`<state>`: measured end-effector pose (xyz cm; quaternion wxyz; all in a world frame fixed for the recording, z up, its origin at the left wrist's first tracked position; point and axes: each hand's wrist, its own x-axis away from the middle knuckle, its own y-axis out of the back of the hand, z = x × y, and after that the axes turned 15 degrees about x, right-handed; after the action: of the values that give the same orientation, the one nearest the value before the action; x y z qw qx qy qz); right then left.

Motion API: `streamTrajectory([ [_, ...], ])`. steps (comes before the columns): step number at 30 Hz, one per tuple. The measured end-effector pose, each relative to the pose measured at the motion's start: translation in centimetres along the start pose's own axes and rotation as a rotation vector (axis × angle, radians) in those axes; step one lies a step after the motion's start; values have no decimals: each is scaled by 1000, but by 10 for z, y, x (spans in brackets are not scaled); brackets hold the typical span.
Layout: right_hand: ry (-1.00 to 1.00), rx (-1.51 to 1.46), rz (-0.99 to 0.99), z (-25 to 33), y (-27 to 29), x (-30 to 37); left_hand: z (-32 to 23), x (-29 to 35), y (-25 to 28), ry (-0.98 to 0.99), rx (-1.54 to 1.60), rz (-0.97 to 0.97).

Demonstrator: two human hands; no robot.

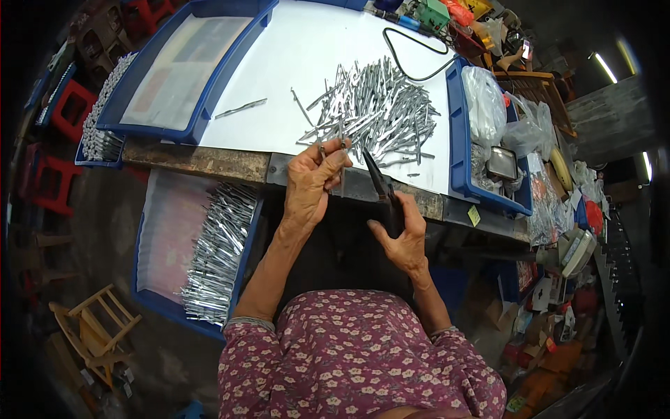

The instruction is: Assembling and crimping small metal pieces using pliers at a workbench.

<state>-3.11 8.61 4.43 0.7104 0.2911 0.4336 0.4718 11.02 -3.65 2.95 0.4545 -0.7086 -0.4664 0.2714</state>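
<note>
My left hand (307,183) is closed at the table's front edge, with two slim metal pieces (342,127) pinched between its fingertips and pointing upward. My right hand (406,236) grips a pair of dark pliers (380,183) whose jaws reach up toward the left hand's fingers, apart from the metal pieces. Just beyond both hands, a loose heap of thin silvery metal pieces (380,105) lies on the white tabletop sheet (307,42). One single metal piece (241,108) lies by itself left of the heap.
A blue tray (202,115) stands at the left of the table. At the right is a blue bin (457,133) with plastic bags. Below left, another blue tray (139,272) holds many metal rods. A black cord loop (398,59) lies behind the heap. Red stools (54,185) stand far left.
</note>
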Motion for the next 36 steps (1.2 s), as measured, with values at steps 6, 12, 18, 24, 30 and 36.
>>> streamTrajectory([
  [6, 100, 109, -127, -3, -6, -2, 7, 10, 0, 68, 106, 50],
  [12, 179, 159, -203, -6, -9, -3, 7, 15, -1, 139, 223, 2],
  [18, 198, 234, -216, -10, -13, 0, 8, 20, -3, 141, 240, -26],
  [24, 192, 193, -210, -14, -19, 2, 12, 20, -6, 128, 221, -29],
  [30, 208, 222, -202, -11, -19, 0, 11, 21, -3, 128, 234, -20],
  [36, 228, 241, -206, -13, -21, 1, 12, 21, 1, 123, 231, -15],
])
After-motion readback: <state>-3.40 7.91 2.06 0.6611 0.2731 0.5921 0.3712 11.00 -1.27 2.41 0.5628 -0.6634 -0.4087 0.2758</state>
